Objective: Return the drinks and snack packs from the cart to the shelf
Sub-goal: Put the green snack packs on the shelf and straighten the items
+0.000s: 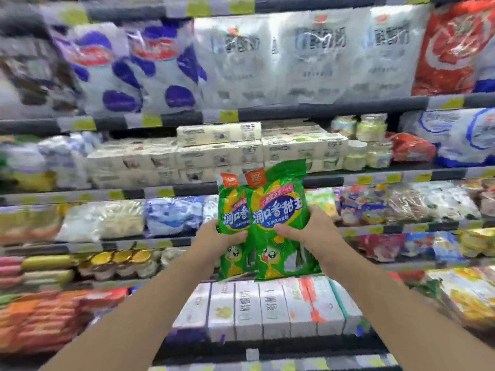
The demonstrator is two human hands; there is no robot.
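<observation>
Holding: two green snack packs (270, 223) upright, side by side and overlapping, in mid-air in front of the shelf (267, 113)
Left hand: left hand (214, 239) reaches forward from lower left, forearm extended; grip pinching the left pack's lower-left edge, thumb on the front face, fingers behind it
Right hand: right hand (310, 231) reaches forward from lower right; grip curled round the right pack's right edge, thumb across the front, fingers hidden behind
Packs: right pack sits in front of and slightly higher than the left; both show a blue oval label and a cartoon face near the bottom; tops tilted a little to the right
Pack position: level with the middle shelf rows, bottoms just above a row of white cartons (267, 309)
Top row: large white bags with blue spots (128, 70), plain white bags (308, 60), a red bag (455, 49)
Second row: stacked cream boxes (219, 153), small jars (367, 140) to the right
Lower left: orange packs (40, 319), gold-lidded cups (117, 263)
Focus: shelf goods blurred, labels unreadable
</observation>
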